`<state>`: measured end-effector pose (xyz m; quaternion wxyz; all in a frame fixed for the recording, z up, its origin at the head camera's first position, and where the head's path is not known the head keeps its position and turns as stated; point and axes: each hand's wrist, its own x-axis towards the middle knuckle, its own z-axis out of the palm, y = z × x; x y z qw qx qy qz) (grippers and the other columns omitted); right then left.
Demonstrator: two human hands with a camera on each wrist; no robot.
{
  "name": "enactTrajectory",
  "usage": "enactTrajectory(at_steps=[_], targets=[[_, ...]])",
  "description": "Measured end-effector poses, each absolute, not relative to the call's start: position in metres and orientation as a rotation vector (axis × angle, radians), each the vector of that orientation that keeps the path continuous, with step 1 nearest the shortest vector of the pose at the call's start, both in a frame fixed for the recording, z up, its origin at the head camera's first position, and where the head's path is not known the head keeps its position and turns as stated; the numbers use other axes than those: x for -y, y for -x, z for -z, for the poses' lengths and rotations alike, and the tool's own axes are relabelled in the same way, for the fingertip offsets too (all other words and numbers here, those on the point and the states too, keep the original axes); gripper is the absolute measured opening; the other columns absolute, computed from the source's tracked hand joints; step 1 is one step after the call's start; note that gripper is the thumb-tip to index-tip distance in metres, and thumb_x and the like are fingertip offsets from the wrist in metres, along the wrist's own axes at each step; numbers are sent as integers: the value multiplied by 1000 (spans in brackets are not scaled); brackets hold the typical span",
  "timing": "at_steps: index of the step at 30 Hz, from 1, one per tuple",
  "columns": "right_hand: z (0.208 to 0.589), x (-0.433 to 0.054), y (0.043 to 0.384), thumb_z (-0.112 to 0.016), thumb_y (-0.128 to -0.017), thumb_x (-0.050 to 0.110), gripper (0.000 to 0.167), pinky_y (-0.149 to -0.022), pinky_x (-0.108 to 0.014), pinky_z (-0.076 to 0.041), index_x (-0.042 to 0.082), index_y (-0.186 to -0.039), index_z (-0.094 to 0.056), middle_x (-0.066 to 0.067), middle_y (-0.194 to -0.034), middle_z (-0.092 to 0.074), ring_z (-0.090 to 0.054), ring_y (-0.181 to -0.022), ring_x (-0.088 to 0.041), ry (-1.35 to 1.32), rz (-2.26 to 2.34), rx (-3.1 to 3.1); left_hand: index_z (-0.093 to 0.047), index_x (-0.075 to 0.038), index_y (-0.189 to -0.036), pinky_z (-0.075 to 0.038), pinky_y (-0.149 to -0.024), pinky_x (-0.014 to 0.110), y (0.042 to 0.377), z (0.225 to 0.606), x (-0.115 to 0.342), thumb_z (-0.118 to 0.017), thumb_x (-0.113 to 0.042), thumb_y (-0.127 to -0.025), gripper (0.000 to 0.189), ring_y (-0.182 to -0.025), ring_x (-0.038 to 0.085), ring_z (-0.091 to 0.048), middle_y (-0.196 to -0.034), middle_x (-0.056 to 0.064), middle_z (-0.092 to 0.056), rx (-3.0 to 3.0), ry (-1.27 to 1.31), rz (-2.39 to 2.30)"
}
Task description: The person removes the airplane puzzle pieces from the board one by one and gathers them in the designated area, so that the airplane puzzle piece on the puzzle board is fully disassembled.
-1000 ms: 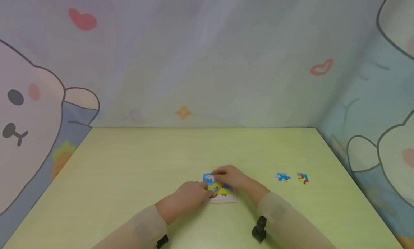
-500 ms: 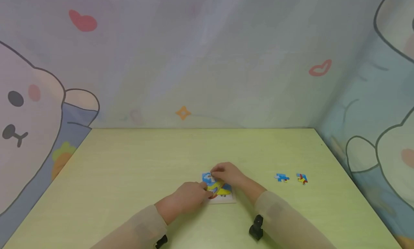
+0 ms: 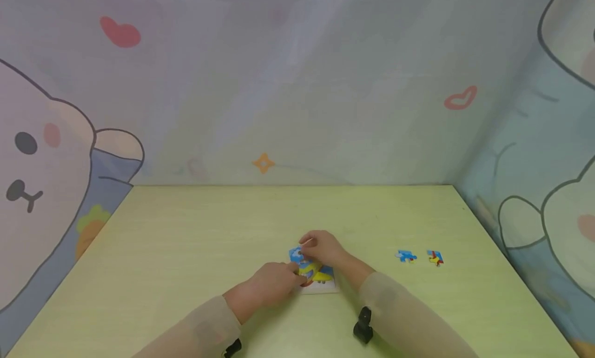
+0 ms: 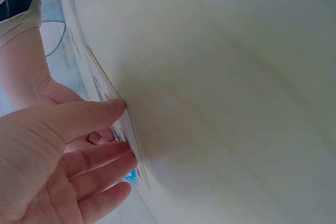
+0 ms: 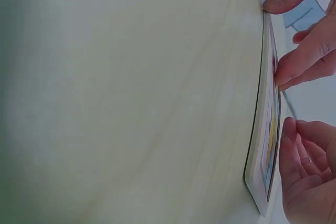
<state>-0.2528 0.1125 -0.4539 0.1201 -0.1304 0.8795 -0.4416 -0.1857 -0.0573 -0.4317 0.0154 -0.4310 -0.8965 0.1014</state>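
Note:
A small jigsaw puzzle board (image 3: 321, 288) lies on the table, its picture blue, yellow and red above a white lower part. My left hand (image 3: 275, 284) grips its left side. In the left wrist view that thumb (image 4: 118, 109) lies at the board's edge, and the fingers reach over the top. At the board's far side my right hand (image 3: 325, 247) pinches with thumb and forefinger at a blue-and-white puzzle piece (image 3: 295, 254), which sits slightly askew. The right wrist view shows these fingertips (image 5: 290, 123) together close over the board; they hide most of the pinched part.
Two loose puzzle pieces lie to the right on the pale table (image 3: 200, 234): a blue one (image 3: 406, 256) and a red, yellow and blue one (image 3: 435, 258). A printed cloth wall (image 3: 297, 89) rises behind the table. Black wrist mounts (image 3: 363, 325) hang below the sleeves.
My right hand has shifted slightly to the left and away from me, and the blue-and-white corner has turned a little with it. My left hand stays in place.

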Motion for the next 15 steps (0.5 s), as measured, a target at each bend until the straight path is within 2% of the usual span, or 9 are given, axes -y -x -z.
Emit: enactTrajectory(at_steps=[5, 9, 15], targets=[[454, -114, 252, -64, -88, 13, 17, -78, -32, -49, 5, -102, -70, -4, -93, -68, -63, -82, -14, 389, 1289, -2579, -67, -25, -108, -44, -48, 26, 185, 432, 57, -68, -17, -85, 25, -54, 13, -49, -81, 1, -52, 2791, 1329, -329], [453, -115, 252, -65, -87, 14, 14, -74, -30, -49, 6, -97, -70, -1, -88, -68, -62, -79, -13, 383, 1286, -2604, -68, -26, -108, -44, -47, 26, 185, 430, 57, -68, -18, -85, 25, -53, 11, -48, -81, 1, -52, 2794, 1317, -331], [453, -122, 250, -66, -86, 14, 12, -74, -29, -50, 7, -95, -70, -1, -88, -67, -60, -85, -16, 345, 1311, -2615, -68, -26, -107, -42, -47, 26, 184, 430, 57, -68, -17, -84, 24, -51, 12, -46, -80, 1, -50, 2781, 1334, -310]])
